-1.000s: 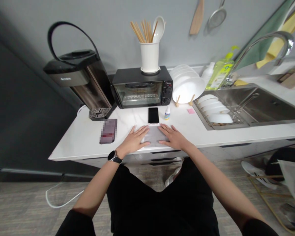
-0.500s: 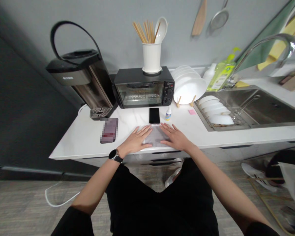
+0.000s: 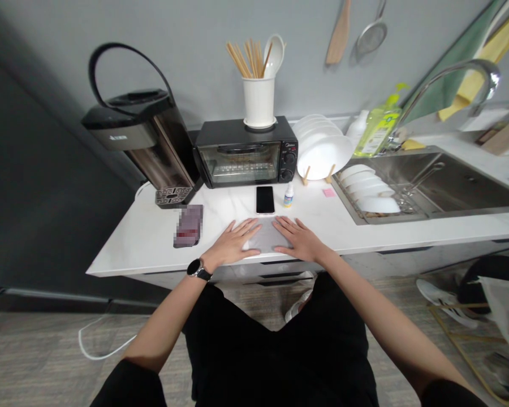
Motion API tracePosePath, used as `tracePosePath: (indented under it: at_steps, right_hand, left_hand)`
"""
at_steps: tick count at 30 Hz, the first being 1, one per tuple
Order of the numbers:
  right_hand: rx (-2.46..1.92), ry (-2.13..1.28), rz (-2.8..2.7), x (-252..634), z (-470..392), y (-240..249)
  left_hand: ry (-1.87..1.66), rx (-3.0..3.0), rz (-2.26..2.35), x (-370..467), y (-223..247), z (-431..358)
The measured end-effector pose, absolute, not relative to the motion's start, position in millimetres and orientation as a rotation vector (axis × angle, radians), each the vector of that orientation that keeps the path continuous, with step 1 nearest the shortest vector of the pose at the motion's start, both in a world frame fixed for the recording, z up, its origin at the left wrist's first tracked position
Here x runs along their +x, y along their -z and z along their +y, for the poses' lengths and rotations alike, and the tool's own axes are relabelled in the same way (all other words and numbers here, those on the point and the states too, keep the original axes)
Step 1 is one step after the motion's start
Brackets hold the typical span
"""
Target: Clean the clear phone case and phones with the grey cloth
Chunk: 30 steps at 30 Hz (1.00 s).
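Note:
Both hands lie flat near the front edge of the white counter [image 3: 152, 249], fingers spread. My left hand [image 3: 234, 242] and my right hand [image 3: 297, 237] rest on the two sides of a thin greyish translucent sheet [image 3: 263, 234], and neither grips anything. Just beyond the fingertips is a black-screened phone [image 3: 265, 200]. A small white bottle with a yellow base [image 3: 288, 195] stands right of the phone. Farther right lies a pink sticky note [image 3: 328, 193]. A pixelated purple item [image 3: 189, 225] lies left of my left hand.
A black toaster oven [image 3: 246, 161] carries a white utensil cup [image 3: 258, 102]. The tall dispenser [image 3: 152, 135] stands at the left. To the right are racked white plates [image 3: 324, 155], a green soap bottle [image 3: 377, 130] and a sink [image 3: 462, 186] with stacked bowls [image 3: 373, 189].
The camera view has shifted slightly. Both hands remain flat on the sheet, with no clear change in their pose.

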State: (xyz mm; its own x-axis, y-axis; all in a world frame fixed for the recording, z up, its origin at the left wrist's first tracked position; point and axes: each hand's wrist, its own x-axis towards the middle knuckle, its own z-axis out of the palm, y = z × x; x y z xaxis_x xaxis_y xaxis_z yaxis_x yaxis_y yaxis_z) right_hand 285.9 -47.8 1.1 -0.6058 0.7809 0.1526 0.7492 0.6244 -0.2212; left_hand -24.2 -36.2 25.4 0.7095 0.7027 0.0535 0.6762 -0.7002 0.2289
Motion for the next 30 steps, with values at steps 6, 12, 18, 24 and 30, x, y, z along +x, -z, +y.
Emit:
tracePosePath:
  at_steps: [6, 12, 18, 24, 30]
  right_hand:
    - [-1.219, -0.273, -2.545, 287, -50, -1]
    - [-1.273, -0.465, -1.876, 300, -24, -2]
    - [-1.293, -0.357, -1.645, 289, 45, -2]
    - [-1.23, -0.347, -1.875, 279, 51, -7]
    - [-1.147, -0.239, -2.111, 288, 12, -21]
  left_hand:
    - [-0.234, 2.742, 1.09, -28, -17, -34]
    - [-0.404, 2.733, 1.15, -23, -29, -23]
    - [-0.706, 2.769, 1.177, 32, -62, 15]
    - [-0.733, 2.93, 1.223, 73, -93, 29]
    - [-0.31, 3.028, 1.338, 73, -104, 8]
